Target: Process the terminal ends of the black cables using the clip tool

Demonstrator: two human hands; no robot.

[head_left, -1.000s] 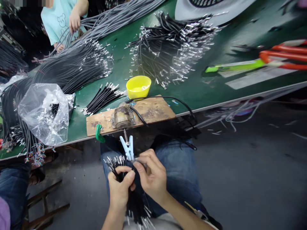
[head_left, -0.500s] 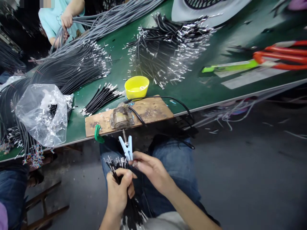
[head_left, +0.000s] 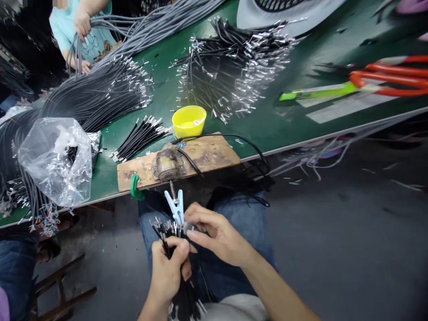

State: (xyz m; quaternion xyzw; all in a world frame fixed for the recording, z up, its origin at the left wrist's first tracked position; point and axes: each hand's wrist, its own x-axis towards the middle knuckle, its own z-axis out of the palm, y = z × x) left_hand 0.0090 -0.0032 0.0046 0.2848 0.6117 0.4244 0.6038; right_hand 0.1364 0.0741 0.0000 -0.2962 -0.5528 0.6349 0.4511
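Note:
My left hand (head_left: pixel 170 265) is wrapped round a bundle of short black cables (head_left: pixel 185 296) with shiny metal ends, held above my lap. Just right of it, my right hand (head_left: pixel 217 232) has its thumb and fingers drawn together around something small and greyish that I cannot make out. Its fingertips are close beside a light blue clothespin (head_left: pixel 177 209); whether they touch is unclear. That clothespin hangs on the thin metal shaft of a small, worn motor (head_left: pixel 167 164), fixed on a wooden board (head_left: pixel 210 154) at the table edge.
A green clamp (head_left: pixel 135 187) grips the board's left end. Behind stand a yellow cup (head_left: pixel 189 122) and piles of black cables (head_left: pixel 230 67). A plastic bag (head_left: pixel 55 160) lies left, orange-handled tools (head_left: pixel 384 78) right. A co-worker's hand (head_left: pixel 82 24) holds grey cables across the green table (head_left: pixel 267 129).
My right hand has shifted slightly, its fingers curling more beside the clothespin. My left hand keeps its hold on the cables. The co-worker's hands have moved apart.

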